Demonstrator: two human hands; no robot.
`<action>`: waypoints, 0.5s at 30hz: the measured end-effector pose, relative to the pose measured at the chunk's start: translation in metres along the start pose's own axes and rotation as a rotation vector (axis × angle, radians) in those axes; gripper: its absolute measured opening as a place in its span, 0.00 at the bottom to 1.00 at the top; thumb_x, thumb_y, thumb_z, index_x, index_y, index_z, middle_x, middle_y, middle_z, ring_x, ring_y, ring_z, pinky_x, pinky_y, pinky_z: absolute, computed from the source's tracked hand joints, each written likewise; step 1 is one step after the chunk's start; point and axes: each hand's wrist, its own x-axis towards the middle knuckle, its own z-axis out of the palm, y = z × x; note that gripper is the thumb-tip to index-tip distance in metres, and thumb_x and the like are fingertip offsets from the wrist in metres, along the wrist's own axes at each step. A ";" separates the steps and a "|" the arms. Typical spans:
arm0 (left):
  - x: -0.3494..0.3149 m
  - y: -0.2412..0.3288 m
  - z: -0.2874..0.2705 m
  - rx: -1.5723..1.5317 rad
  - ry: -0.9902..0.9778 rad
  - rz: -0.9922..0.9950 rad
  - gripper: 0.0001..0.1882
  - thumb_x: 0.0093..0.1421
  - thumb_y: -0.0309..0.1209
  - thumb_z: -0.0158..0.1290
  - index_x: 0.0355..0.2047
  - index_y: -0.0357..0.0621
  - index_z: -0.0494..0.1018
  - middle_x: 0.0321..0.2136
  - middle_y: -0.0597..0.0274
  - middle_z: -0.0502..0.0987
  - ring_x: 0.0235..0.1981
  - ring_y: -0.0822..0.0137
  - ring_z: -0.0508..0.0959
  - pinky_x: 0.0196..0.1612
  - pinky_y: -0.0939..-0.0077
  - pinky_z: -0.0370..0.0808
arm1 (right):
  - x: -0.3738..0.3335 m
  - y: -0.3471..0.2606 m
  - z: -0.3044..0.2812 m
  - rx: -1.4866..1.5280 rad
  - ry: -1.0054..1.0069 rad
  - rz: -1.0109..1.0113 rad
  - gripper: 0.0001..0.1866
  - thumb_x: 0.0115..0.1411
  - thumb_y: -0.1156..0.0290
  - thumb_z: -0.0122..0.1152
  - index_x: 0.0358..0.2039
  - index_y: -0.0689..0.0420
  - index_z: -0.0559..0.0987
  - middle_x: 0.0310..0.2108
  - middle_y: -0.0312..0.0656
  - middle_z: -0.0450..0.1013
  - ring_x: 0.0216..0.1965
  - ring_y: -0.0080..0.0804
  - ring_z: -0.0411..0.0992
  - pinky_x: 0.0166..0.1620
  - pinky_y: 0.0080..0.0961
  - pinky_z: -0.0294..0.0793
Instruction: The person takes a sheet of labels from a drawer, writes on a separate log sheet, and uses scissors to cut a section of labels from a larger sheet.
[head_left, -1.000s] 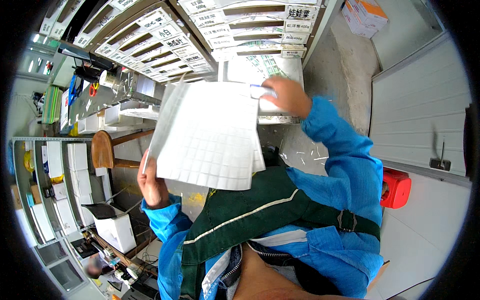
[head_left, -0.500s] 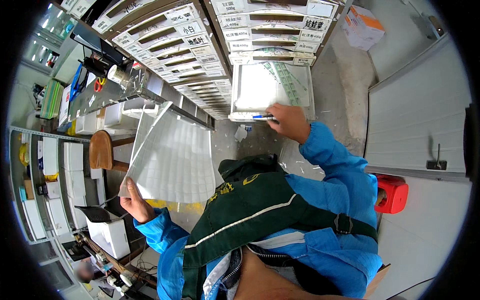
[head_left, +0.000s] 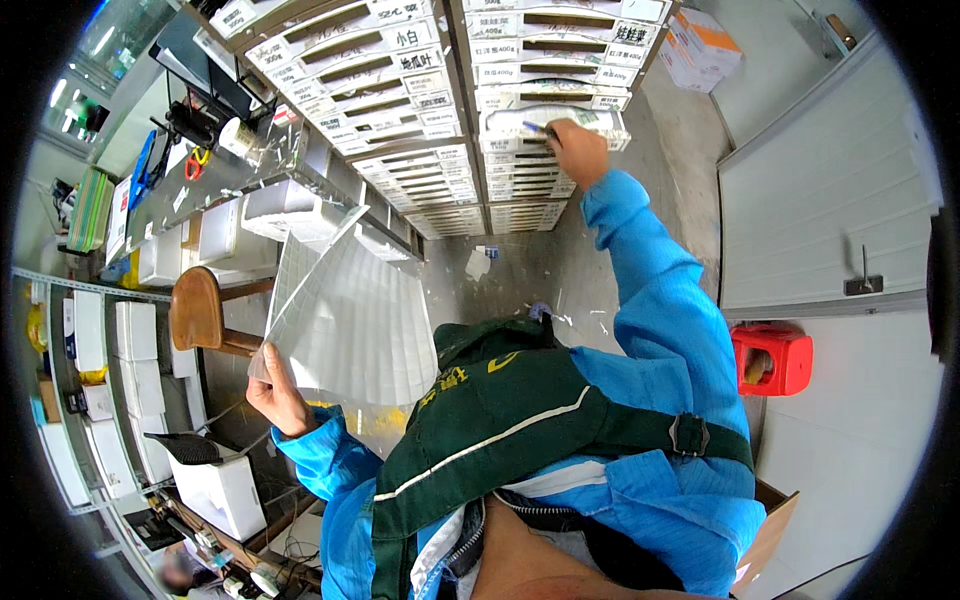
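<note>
My left hand (head_left: 279,396) pinches the corner of some whitish sheets marked off in a grid, like label sheets (head_left: 350,320), which hang in front of me at the left. Ahead of me, my right hand (head_left: 578,153) is closed round a pen with a blue end (head_left: 535,127). That hand is at the front of a white drawer (head_left: 510,125), which stands out a little from the cabinet. Part of the drawer's front is hidden by the hand. A bit of green and white paper shows inside it.
Tall banks of labelled drawers (head_left: 400,100) stand ahead. A bench (head_left: 250,165) with red scissors (head_left: 196,163) is at the left, near a brown stool (head_left: 200,308). A red plastic stool (head_left: 775,360) and a white door (head_left: 820,190) are at the right. Paper scraps (head_left: 478,264) litter the floor.
The drawer, far out before, has slid most of the way into the cabinet, my right hand moving forward with it. My left hand keeps hold of the sheets.
</note>
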 end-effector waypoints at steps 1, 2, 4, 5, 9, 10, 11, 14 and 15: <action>0.002 0.001 -0.004 0.009 -0.014 0.011 0.11 0.62 0.33 0.54 0.31 0.35 0.76 0.26 0.69 0.74 0.27 0.79 0.68 0.31 0.83 0.64 | 0.001 0.000 0.002 -0.027 -0.025 0.049 0.08 0.55 0.68 0.57 0.35 0.54 0.76 0.32 0.44 0.73 0.31 0.48 0.73 0.33 0.42 0.72; 0.004 0.001 -0.009 0.017 -0.023 0.022 0.11 0.62 0.33 0.54 0.31 0.34 0.76 0.26 0.69 0.74 0.27 0.79 0.68 0.31 0.83 0.64 | 0.004 -0.006 0.001 -0.056 -0.057 0.115 0.09 0.54 0.68 0.58 0.36 0.54 0.75 0.34 0.44 0.72 0.32 0.48 0.73 0.34 0.42 0.72; 0.007 -0.002 -0.019 0.030 -0.037 0.040 0.12 0.62 0.33 0.54 0.31 0.34 0.76 0.26 0.70 0.74 0.27 0.79 0.67 0.31 0.84 0.64 | 0.001 -0.023 0.000 -0.041 -0.058 0.162 0.10 0.54 0.67 0.58 0.37 0.54 0.75 0.37 0.43 0.71 0.34 0.47 0.73 0.34 0.42 0.72; 0.008 -0.006 -0.026 0.033 -0.034 0.044 0.12 0.62 0.33 0.54 0.32 0.34 0.76 0.26 0.70 0.73 0.27 0.79 0.67 0.31 0.83 0.64 | -0.003 -0.038 0.001 0.005 -0.029 0.133 0.11 0.54 0.67 0.59 0.38 0.54 0.75 0.38 0.43 0.70 0.35 0.47 0.73 0.35 0.41 0.72; 0.025 -0.024 -0.058 0.111 -0.109 0.027 0.10 0.61 0.31 0.54 0.35 0.33 0.76 0.26 0.68 0.73 0.28 0.78 0.68 0.32 0.82 0.65 | -0.027 -0.143 0.006 0.463 -0.188 0.063 0.24 0.49 0.60 0.67 0.45 0.57 0.75 0.42 0.45 0.71 0.41 0.42 0.72 0.45 0.34 0.71; 0.028 -0.023 -0.063 0.125 -0.157 0.089 0.10 0.61 0.29 0.53 0.35 0.33 0.76 0.27 0.67 0.73 0.28 0.77 0.68 0.32 0.82 0.65 | -0.036 -0.169 0.022 0.668 -0.143 -0.007 0.28 0.46 0.63 0.70 0.47 0.59 0.74 0.41 0.46 0.72 0.42 0.40 0.72 0.45 0.30 0.71; 0.030 -0.016 -0.069 0.144 -0.194 0.148 0.09 0.61 0.28 0.53 0.36 0.32 0.76 0.27 0.65 0.73 0.29 0.76 0.69 0.33 0.82 0.65 | -0.037 -0.196 0.037 0.768 -0.209 -0.123 0.32 0.46 0.63 0.71 0.51 0.60 0.72 0.44 0.45 0.71 0.41 0.35 0.71 0.43 0.29 0.71; 0.038 0.017 -0.087 0.238 -0.336 0.367 0.08 0.55 0.20 0.53 0.36 0.31 0.76 0.26 0.60 0.73 0.28 0.72 0.71 0.32 0.81 0.66 | -0.036 -0.283 0.037 1.224 -0.578 0.041 0.36 0.51 0.66 0.68 0.59 0.58 0.64 0.49 0.42 0.68 0.46 0.28 0.70 0.45 0.27 0.75; 0.044 0.025 -0.092 0.246 -0.409 0.387 0.09 0.54 0.20 0.53 0.36 0.32 0.77 0.26 0.59 0.73 0.27 0.71 0.71 0.31 0.81 0.66 | -0.039 -0.293 0.052 1.468 -0.590 0.016 0.35 0.54 0.67 0.66 0.60 0.59 0.62 0.50 0.42 0.68 0.47 0.29 0.70 0.48 0.29 0.75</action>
